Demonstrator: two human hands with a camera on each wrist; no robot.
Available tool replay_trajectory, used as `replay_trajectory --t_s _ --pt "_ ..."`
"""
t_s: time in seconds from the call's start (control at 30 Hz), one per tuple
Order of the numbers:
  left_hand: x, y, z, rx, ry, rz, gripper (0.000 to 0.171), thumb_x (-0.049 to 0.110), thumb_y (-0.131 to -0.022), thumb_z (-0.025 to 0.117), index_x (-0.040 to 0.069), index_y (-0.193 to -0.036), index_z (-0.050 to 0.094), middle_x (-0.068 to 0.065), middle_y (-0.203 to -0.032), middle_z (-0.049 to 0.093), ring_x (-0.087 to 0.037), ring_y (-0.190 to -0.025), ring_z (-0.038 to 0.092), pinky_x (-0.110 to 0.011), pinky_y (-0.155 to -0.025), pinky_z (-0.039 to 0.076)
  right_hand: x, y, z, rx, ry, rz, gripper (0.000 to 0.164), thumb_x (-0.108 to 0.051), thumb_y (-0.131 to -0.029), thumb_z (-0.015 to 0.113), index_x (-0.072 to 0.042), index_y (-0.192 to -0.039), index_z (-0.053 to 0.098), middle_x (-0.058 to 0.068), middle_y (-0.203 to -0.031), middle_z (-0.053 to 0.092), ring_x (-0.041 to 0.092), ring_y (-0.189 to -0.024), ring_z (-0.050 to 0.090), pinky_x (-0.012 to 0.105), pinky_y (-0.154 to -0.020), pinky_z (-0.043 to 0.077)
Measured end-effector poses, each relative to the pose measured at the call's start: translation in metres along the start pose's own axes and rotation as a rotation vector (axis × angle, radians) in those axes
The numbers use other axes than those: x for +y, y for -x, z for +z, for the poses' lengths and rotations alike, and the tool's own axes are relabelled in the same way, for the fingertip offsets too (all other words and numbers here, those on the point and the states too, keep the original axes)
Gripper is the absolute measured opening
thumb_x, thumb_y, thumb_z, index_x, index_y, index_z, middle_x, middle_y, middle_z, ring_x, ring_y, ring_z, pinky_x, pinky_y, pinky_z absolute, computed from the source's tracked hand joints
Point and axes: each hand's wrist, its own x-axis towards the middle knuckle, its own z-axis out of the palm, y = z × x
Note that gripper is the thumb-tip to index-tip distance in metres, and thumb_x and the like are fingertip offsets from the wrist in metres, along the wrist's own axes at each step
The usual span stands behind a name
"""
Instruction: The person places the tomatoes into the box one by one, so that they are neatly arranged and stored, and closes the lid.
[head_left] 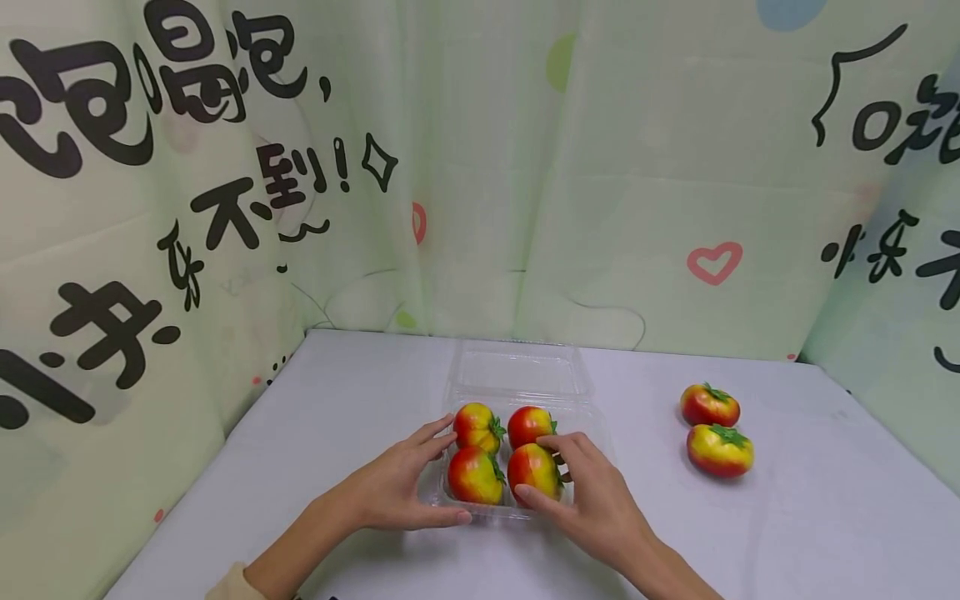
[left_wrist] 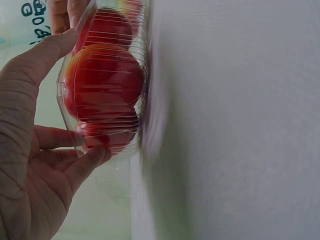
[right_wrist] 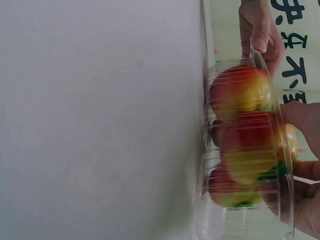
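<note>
A clear plastic clamshell box (head_left: pixel 510 510) stands on the table with its lid (head_left: pixel 522 369) folded back. Several red-and-yellow persimmons with green leafy tops sit inside it, among them the front left one (head_left: pixel 476 477) and the back left one (head_left: pixel 476 427). My left hand (head_left: pixel 401 483) holds the box by its left side, thumb at the front rim and fingers along the left wall. With thumb and fingers, my right hand (head_left: pixel 592 496) grips the front right persimmon (head_left: pixel 534 468), which sits low in the box. Behind that one is another persimmon (head_left: pixel 528 424).
Two more persimmons, a rear one (head_left: pixel 709 406) and a front one (head_left: pixel 720 451), lie close together on the white-covered table (head_left: pixel 810 500) at the right. A pale green curtain (head_left: pixel 480 167) with black lettering hangs behind the table and along its sides.
</note>
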Motion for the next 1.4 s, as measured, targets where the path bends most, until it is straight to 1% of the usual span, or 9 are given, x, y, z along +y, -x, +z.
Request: replay_trajectory --t_s 0.13,0.33,0.57,0.73,0.87,1.03,1.3,1.4 --pt "0.000 0.000 0.000 0.002 -0.002 0.006 0.095 0.060 -0.082 0.077 0.012 -0.156 0.044 -0.001 -0.169 0.024 -0.021 -0.135 0.055 -0.052 -0.108 0.048 0.000 0.000 0.003 -0.001 0.002 -0.007 0.057 -0.036 -0.081 0.088 -0.013 -0.127 0.065 -0.002 -0.114 0.062 0.010 -0.095 0.058 0.031 -0.083 0.059" --pt "0.000 0.000 0.000 0.001 -0.001 0.012 0.095 0.060 -0.082 0.078 0.012 -0.156 0.044 -0.001 -0.169 0.025 -0.022 -0.135 0.056 -0.052 -0.108 0.048 0.000 -0.001 0.006 -0.013 -0.002 0.001 0.056 -0.039 -0.080 0.088 -0.015 -0.125 0.065 -0.003 -0.112 0.061 0.009 -0.094 0.059 0.028 -0.082 0.059" --pt "0.000 0.000 0.000 0.000 -0.005 0.015 0.094 0.060 -0.082 0.078 0.011 -0.156 0.044 -0.002 -0.169 0.025 -0.022 -0.134 0.056 -0.053 -0.109 0.047 -0.001 -0.002 0.006 -0.026 0.008 0.025 0.056 -0.043 -0.080 0.087 -0.016 -0.124 0.066 -0.002 -0.112 0.062 0.010 -0.094 0.059 0.030 -0.082 0.060" --pt "-0.001 0.000 0.000 -0.001 -0.005 0.019 0.094 0.060 -0.082 0.078 0.011 -0.155 0.044 -0.002 -0.169 0.025 -0.022 -0.134 0.057 -0.051 -0.109 0.048 0.000 -0.002 0.004 -0.017 0.028 0.031 0.056 -0.041 -0.080 0.087 -0.016 -0.124 0.066 -0.001 -0.115 0.063 0.013 -0.095 0.060 0.032 -0.083 0.060" --pt "0.000 0.000 0.000 0.001 -0.003 0.018 0.094 0.060 -0.082 0.078 0.011 -0.155 0.045 -0.002 -0.169 0.025 -0.022 -0.133 0.057 -0.052 -0.109 0.048 0.002 -0.002 0.000 -0.016 0.040 0.038 0.055 -0.039 -0.081 0.087 -0.017 -0.126 0.065 0.000 -0.119 0.064 0.016 -0.101 0.062 0.033 -0.086 0.060" --pt "0.000 0.000 0.000 0.005 -0.005 0.015 0.095 0.060 -0.082 0.078 0.011 -0.156 0.044 -0.001 -0.169 0.025 -0.021 -0.133 0.057 -0.052 -0.109 0.048 0.007 -0.001 -0.009 0.006 0.049 0.027 0.054 -0.039 -0.084 0.085 -0.015 -0.127 0.065 0.005 -0.120 0.065 0.023 -0.106 0.062 0.040 -0.086 0.061" --pt "0.001 0.000 0.000 0.002 -0.014 0.006 0.095 0.060 -0.081 0.078 0.011 -0.155 0.044 -0.002 -0.169 0.026 -0.022 -0.133 0.057 -0.051 -0.107 0.049 0.019 -0.001 -0.028 0.068 0.110 0.048 0.053 -0.036 -0.087 0.083 -0.010 -0.129 0.065 0.011 -0.121 0.065 0.027 -0.101 0.063 0.042 -0.082 0.062" --pt "0.001 0.000 0.000 0.000 -0.014 0.003 0.095 0.060 -0.081 0.078 0.012 -0.155 0.045 -0.002 -0.169 0.026 -0.022 -0.134 0.057 -0.051 -0.107 0.049 0.026 0.000 -0.032 0.092 0.137 0.038 0.051 -0.034 -0.087 0.083 -0.009 -0.128 0.065 0.011 -0.119 0.065 0.027 -0.099 0.063 0.041 -0.081 0.061"
